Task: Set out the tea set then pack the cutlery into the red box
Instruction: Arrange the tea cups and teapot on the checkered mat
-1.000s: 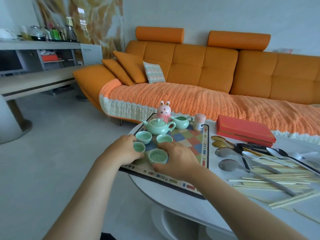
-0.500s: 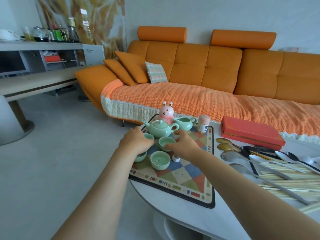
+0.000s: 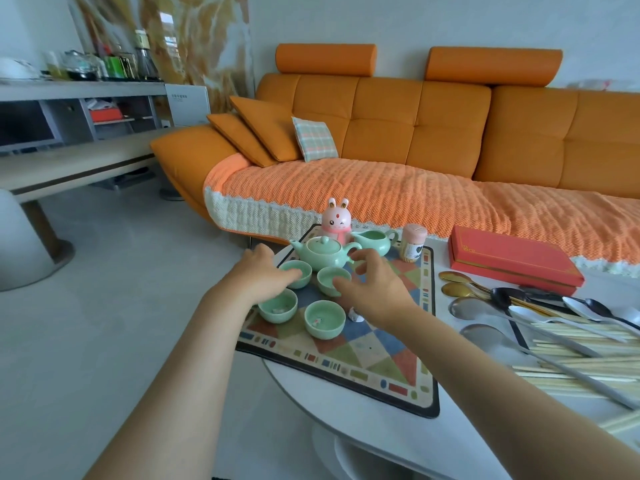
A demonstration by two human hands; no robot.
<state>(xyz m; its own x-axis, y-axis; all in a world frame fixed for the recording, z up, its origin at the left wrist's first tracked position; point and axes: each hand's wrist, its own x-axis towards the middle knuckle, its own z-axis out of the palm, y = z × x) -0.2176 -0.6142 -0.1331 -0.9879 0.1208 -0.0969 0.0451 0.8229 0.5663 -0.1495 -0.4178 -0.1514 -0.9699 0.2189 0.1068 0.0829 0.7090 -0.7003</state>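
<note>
A pale green tea set stands on a checked mat point(image 3: 349, 362): a teapot point(image 3: 320, 256), a pitcher point(image 3: 375, 242), two back cups and two front cups point(image 3: 278, 310) point(image 3: 324, 319). My left hand point(image 3: 259, 277) rests its fingertips on the near rim of the back left cup point(image 3: 300, 271), thumb raised. My right hand point(image 3: 372, 291) has its thumb at the back right cup point(image 3: 330, 278) and its fingers spread beside the teapot handle. The shut red box point(image 3: 512, 259) lies to the right. Spoons point(image 3: 485, 308) and chopsticks point(image 3: 585, 346) lie loose in front of it.
A pink bunny figure point(image 3: 335, 221) and a toothpick jar point(image 3: 414, 242) stand behind the tea set. A small white object point(image 3: 356, 315) lies on the mat under my right wrist. The round white table point(image 3: 346, 410) ends just left of the mat. An orange sofa point(image 3: 415, 133) fills the back.
Both hands left the front cups and went to the two back cups by the teapot. The fingers have since loosened and spread. The view moved closer.
</note>
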